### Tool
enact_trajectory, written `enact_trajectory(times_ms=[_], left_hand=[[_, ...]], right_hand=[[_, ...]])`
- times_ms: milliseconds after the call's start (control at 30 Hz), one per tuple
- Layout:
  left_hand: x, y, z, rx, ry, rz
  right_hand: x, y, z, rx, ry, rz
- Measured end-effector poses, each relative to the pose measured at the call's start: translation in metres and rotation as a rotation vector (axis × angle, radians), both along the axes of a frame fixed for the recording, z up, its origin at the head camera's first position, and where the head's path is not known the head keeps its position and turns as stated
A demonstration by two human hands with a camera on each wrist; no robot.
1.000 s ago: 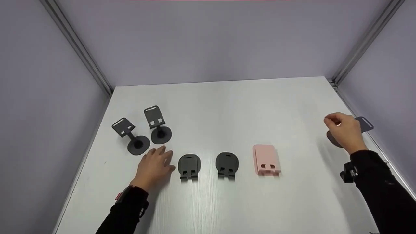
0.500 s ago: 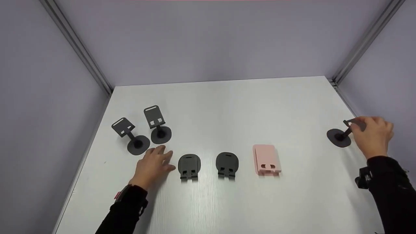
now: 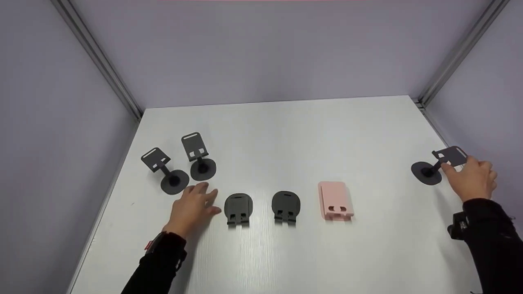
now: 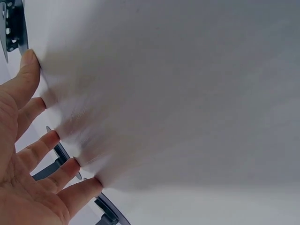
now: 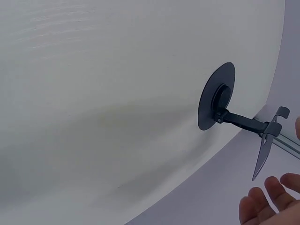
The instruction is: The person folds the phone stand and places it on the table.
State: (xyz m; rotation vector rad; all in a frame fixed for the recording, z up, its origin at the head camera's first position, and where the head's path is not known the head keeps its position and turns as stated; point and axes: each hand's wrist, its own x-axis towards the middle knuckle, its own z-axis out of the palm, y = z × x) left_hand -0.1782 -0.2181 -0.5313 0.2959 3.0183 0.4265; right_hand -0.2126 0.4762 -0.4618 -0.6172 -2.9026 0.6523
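At the right table edge, my right hand [image 3: 470, 179] is beside an unfolded dark grey phone stand [image 3: 427, 173]. In the right wrist view, a gap shows between its loosely bent fingers [image 5: 258, 201] and the stand's upright plate [image 5: 265, 152]. That stand's round base sits on the table. My left hand [image 3: 191, 212] rests on the tabletop with its fingers spread and fingertips down. It lies between two unfolded dark stands [image 3: 174, 182] [image 3: 203, 169] behind it and a folded dark stand [image 3: 238, 209] to its right.
Another folded dark phone stand [image 3: 285, 207] lies at mid-table. Right of it is a folded pink stand [image 3: 336, 200]. Pale panels [image 3: 265, 49] enclose the white table [image 3: 306, 134] at the back and sides.
My right hand moved right from over the stand's base to its plate, took hold around the plate, then drew back toward me and released it. The left hand stayed in place.
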Motion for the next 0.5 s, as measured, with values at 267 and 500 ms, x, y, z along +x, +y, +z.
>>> enact_trajectory(times_ms=[267, 500], left_hand=[[-0.0002, 0.0001, 0.0026, 0.006, -0.012, 0.000], [0.0001, 0.0009, 0.0020, 0.000, -0.009, 0.008]], right_hand=[[0.0008, 0.0011, -0.0052, -0.003, -0.083, 0.058], [-0.0022, 0.0000, -0.0095, -0.018, -0.154, 0.142]])
